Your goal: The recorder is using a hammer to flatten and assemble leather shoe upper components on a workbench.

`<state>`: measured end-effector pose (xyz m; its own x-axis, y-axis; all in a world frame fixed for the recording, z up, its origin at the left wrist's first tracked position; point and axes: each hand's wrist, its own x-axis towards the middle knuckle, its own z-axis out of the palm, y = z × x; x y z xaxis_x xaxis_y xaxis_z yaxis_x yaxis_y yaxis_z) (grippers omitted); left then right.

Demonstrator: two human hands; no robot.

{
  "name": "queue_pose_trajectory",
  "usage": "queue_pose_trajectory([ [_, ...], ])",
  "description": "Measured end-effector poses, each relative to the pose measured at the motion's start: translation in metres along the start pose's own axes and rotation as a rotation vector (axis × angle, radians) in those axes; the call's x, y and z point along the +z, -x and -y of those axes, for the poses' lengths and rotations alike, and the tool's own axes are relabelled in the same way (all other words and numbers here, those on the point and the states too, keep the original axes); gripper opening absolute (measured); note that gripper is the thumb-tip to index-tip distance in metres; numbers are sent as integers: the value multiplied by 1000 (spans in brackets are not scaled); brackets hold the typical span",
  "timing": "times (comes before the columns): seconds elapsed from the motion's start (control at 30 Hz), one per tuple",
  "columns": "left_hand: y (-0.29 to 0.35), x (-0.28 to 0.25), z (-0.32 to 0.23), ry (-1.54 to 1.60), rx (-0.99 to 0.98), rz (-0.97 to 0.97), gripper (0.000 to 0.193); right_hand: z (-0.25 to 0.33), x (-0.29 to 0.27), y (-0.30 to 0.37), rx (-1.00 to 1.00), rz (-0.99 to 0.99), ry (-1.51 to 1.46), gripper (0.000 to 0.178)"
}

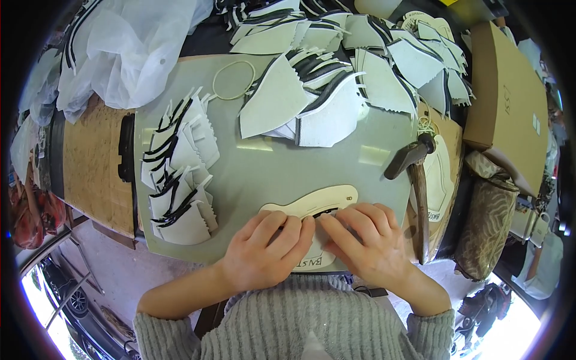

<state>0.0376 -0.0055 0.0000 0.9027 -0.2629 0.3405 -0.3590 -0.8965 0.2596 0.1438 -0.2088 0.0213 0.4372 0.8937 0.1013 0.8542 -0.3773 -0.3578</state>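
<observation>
A curved cream template (312,199) lies at the near edge of the grey work board, with a lower part showing between my wrists. Over it is a small piece with a black edge strip (324,212), mostly covered by my fingers. My left hand (264,245) comes from the left, its thumb and fingertips pressed together at the strip. From the right, my right hand (367,240) pinches the same strip a short way along. The fingertips of both hands nearly meet, and what lies under them is hidden.
White pieces with black edging lie in a stack (192,150) at left and a larger pile (276,99) at the back. A hammer (418,192) rests at right, near a cardboard box (501,114) and a patterned pouch (489,222). Clear plastic bags (132,48) fill the back left.
</observation>
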Motion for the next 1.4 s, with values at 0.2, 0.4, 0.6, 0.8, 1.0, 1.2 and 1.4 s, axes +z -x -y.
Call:
queue_pose_trajectory([
  [0.2,0,1,0,39,-8,-12,28,1,-3,-2,-15,23,50,42],
  [0.4,-2,-1,-1,-27,-9,20,32,1,-5,-3,-39,45,75,41],
  [0.6,0,-1,-2,-24,-24,20,33,-1,0,3,-39,3,48,41],
  [0.8,-4,-2,-2,-41,-24,34,33,-1,1,4,-23,-30,1,42],
  [1.0,-7,1,-3,-52,-35,49,32,-8,-1,2,-16,-36,-43,40],
  [1.2,-8,-1,-8,-25,-53,18,34,-11,-18,2,-7,-9,-16,40],
  [1.4,-2,1,-8,49,-90,18,45,-47,-46,26,515,-219,94,59],
])
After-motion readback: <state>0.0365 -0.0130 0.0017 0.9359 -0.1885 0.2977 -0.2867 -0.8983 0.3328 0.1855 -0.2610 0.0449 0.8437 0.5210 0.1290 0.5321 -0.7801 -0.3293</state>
